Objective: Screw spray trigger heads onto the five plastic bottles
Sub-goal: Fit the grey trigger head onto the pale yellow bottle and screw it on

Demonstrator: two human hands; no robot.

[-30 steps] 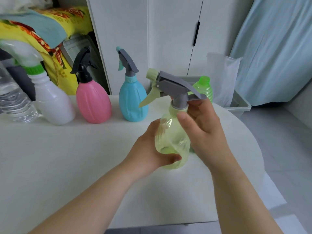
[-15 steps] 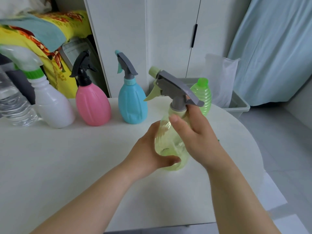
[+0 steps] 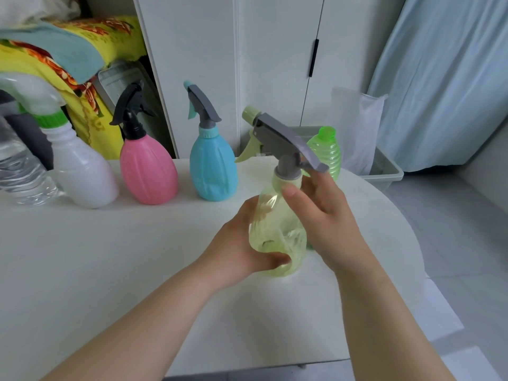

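My left hand (image 3: 242,248) grips the body of a clear yellow bottle (image 3: 277,232) standing on the white table (image 3: 110,270). A grey spray trigger head (image 3: 277,141) with a pale green nozzle sits on its neck. My right hand (image 3: 324,213) holds the bottle's neck, thumb on the yellow collar just under the head. Behind stand a white bottle (image 3: 82,171), a pink bottle (image 3: 148,171) and a blue bottle (image 3: 213,171), each with a trigger head on. A ribbed green bottle (image 3: 327,152) with a green cap stands behind the yellow one.
A clear water bottle (image 3: 16,171) lies at the far left. Behind the table are white cabinet doors (image 3: 275,64), a grey bin (image 3: 384,169) with a plastic bag, and a pale blue curtain (image 3: 445,78). Folded cloth (image 3: 55,50) is stacked at the back left. The table's rounded edge runs at right.
My right hand has slid down from the trigger head to the collar and neck. The trigger head's nozzle end has tilted up slightly; the bottle stays in my left hand.
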